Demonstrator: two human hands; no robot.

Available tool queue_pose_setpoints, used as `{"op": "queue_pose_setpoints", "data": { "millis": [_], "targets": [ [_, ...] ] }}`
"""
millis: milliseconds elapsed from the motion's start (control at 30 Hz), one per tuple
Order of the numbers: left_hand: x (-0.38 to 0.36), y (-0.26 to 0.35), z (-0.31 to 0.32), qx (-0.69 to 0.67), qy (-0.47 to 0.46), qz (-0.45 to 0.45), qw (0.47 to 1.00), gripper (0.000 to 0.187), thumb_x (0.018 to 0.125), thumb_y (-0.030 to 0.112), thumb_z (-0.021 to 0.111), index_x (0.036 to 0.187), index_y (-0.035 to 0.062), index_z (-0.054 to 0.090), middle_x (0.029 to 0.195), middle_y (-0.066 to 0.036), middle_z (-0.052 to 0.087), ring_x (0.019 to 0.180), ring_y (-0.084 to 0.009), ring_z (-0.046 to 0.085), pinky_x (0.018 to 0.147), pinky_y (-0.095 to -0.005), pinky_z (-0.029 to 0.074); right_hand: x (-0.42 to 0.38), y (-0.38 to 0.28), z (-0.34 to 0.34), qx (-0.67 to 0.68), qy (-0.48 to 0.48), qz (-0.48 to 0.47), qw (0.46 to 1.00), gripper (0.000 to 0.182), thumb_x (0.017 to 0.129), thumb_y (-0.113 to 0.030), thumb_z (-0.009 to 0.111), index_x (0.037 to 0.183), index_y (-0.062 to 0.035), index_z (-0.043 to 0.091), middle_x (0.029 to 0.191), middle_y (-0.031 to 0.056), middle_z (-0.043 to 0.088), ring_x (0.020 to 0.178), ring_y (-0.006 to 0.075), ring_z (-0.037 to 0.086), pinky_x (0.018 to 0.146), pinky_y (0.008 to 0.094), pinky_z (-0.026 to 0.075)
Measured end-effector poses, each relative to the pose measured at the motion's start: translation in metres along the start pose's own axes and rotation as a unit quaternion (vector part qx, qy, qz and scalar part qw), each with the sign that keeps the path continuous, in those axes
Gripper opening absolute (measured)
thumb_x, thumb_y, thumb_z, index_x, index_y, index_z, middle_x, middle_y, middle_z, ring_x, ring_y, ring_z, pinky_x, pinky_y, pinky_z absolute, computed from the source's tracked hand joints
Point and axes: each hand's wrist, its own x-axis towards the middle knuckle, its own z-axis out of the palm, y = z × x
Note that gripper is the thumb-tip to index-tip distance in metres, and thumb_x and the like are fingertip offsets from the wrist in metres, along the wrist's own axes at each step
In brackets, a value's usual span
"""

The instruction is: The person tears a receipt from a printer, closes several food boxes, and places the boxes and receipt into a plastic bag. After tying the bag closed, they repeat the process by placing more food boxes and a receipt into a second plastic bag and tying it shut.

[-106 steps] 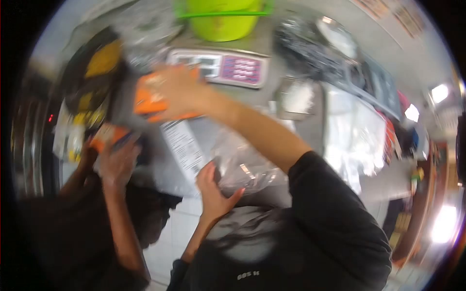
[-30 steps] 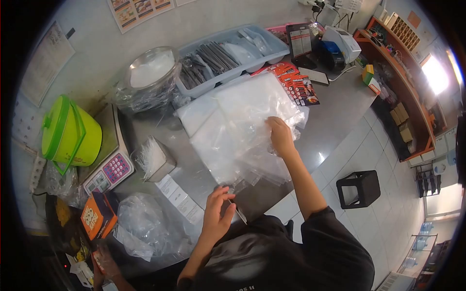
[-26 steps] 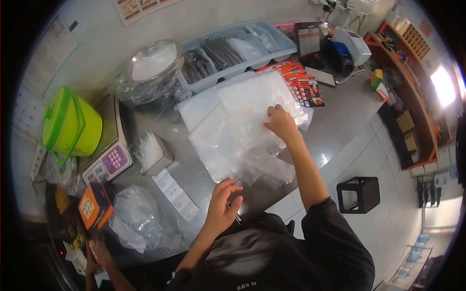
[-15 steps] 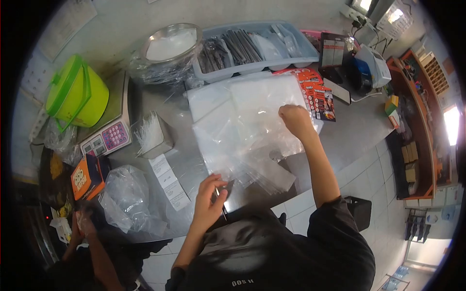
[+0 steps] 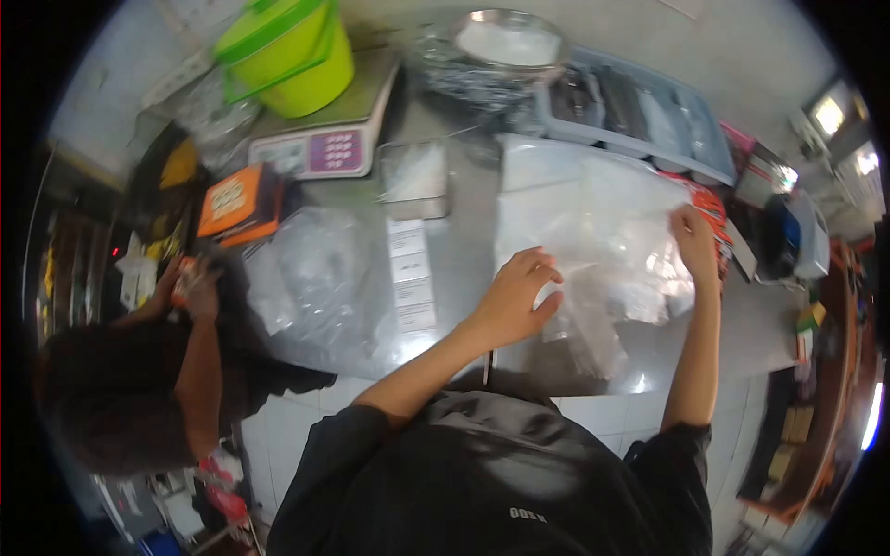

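Since half a second ago the left hand point(image 5: 513, 301) has been carried from the table's near edge, where it pinched a small dark object, up onto the stack of clear plastic bags point(image 5: 593, 227); the camera has also swung, so the green bucket point(image 5: 287, 51) now sits at 11 o'clock instead of far left. The left grip is now loosely spread, fingers resting flat on the near left corner of the stack and grasping nothing that can be made out. A thin dark stick is seen just below that wrist at the table edge, but whether it is held cannot be told. The right hand point(image 5: 695, 246) is set at 3 o'clock from the left one, fingertips curled and pinching the top sheet near the stack's far right side.

The stack lies with its long axis running from 11 to 5 o'clock, between the two hands; the right hand is nearer its free edge. At 12 o'clock of the stack a grey cutlery tray point(image 5: 640, 111) is seen, with a foil-wrapped bowl point(image 5: 505, 42) beside it. At 9 o'clock lie a strip of labels point(image 5: 408, 278), a crumpled bag point(image 5: 320, 278), an orange box point(image 5: 239, 202) and a scale point(image 5: 324, 148). Another person's hands point(image 5: 190, 287) are busy at far left, well apart. Nothing stands between the hands and the sheets.
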Motion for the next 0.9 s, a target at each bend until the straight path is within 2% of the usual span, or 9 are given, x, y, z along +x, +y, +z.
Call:
{"op": "queue_pose_setpoints", "data": {
  "millis": [33,133,233,267,333,400,500,700,900],
  "targets": [
    [-0.020,-0.011,-0.008,0.051,0.004,-0.026,0.998,0.029,0.081,0.015,0.064,0.107,0.0039,0.057,0.122,-0.017,0.053,0.124,-0.0394,0.042,0.102,-0.0482,0.035,-0.007,0.005,0.008,0.058,0.035,0.017,0.998,0.018,0.089,-0.017,0.055,0.084,0.0003,0.056,0.067,0.0110,0.053,0.063,0.0175,0.051,0.058,0.0321,0.041],
    [-0.070,-0.033,-0.039,0.241,0.044,-0.094,0.965,0.044,0.080,0.022,0.062,0.117,-0.0005,0.052,0.130,-0.022,0.047,0.127,-0.0412,0.039,0.105,-0.0519,0.029,-0.018,-0.015,0.011,-0.015,0.034,0.069,0.997,0.017,0.088,-0.018,0.058,0.090,-0.0008,0.058,0.077,0.0114,0.058,0.074,0.0214,0.057,0.067,0.0338,0.045],
    [-0.108,-0.050,-0.065,0.323,0.053,-0.148,0.933,0.059,0.081,0.029,0.060,0.126,-0.0053,0.045,0.136,-0.026,0.042,0.129,-0.0416,0.037,0.107,-0.0538,0.026,-0.020,-0.064,0.028,-0.189,0.224,-0.100,0.951,0.017,0.085,-0.015,0.061,0.097,-0.0025,0.059,0.091,0.0132,0.060,0.089,0.0268,0.058,0.077,0.0371,0.045],
    [-0.117,-0.053,-0.068,0.329,0.047,-0.166,0.928,0.064,0.081,0.031,0.059,0.129,-0.0067,0.043,0.137,-0.027,0.040,0.129,-0.0417,0.037,0.107,-0.0542,0.025,-0.019,-0.080,0.037,-0.137,0.194,-0.061,0.969,0.020,0.082,-0.011,0.063,0.100,-0.0038,0.059,0.102,0.0141,0.059,0.101,0.0317,0.055,0.086,0.0398,0.042],
    [-0.127,-0.056,-0.070,0.334,0.031,-0.163,0.928,0.065,0.082,0.035,0.059,0.129,-0.0060,0.044,0.137,-0.026,0.041,0.128,-0.0405,0.038,0.107,-0.0541,0.025,-0.017,-0.113,0.078,0.010,0.142,-0.081,0.986,0.021,0.079,-0.007,0.067,0.099,-0.0041,0.060,0.102,0.0134,0.059,0.100,0.0324,0.055,0.088,0.0395,0.043],
    [-0.133,-0.055,-0.072,0.336,0.019,-0.161,0.928,0.065,0.082,0.038,0.058,0.129,-0.0053,0.045,0.136,-0.026,0.042,0.128,-0.0393,0.039,0.107,-0.0539,0.025,-0.011,-0.155,0.128,0.037,0.063,-0.219,0.973,0.027,0.077,-0.006,0.067,0.103,-0.0058,0.060,0.108,0.0124,0.058,0.100,0.0308,0.057,0.089,0.0396,0.046],
    [-0.136,-0.051,-0.074,0.338,0.012,-0.157,0.928,0.066,0.081,0.040,0.059,0.128,-0.0043,0.046,0.135,-0.025,0.043,0.127,-0.0377,0.040,0.105,-0.0537,0.027,-0.010,-0.227,0.185,0.065,-0.020,-0.235,0.970,0.028,0.079,-0.011,0.067,0.105,-0.0103,0.059,0.118,0.0090,0.054,0.100,0.0294,0.058,0.082,0.0390,0.051],
    [-0.144,-0.046,-0.080,0.323,0.007,-0.155,0.934,0.065,0.081,0.040,0.061,0.127,-0.0025,0.046,0.134,-0.024,0.043,0.126,-0.0366,0.040,0.103,-0.0538,0.030,0.022,-0.233,0.248,0.003,-0.051,-0.243,0.969,0.017,0.079,-0.018,0.067,0.091,-0.0076,0.060,0.090,0.0075,0.060,0.089,0.0292,0.059,0.074,0.0409,0.050],
    [-0.147,-0.048,-0.088,0.295,-0.002,-0.144,0.944,0.066,0.082,0.041,0.060,0.130,-0.0029,0.045,0.136,-0.024,0.041,0.127,-0.0358,0.038,0.102,-0.0532,0.030,0.046,-0.214,0.237,0.007,-0.026,-0.245,0.969,0.018,0.079,-0.018,0.068,0.089,-0.0053,0.060,0.087,0.0092,0.061,0.086,0.0291,0.059,0.073,0.0394,0.049]
  ]
}}
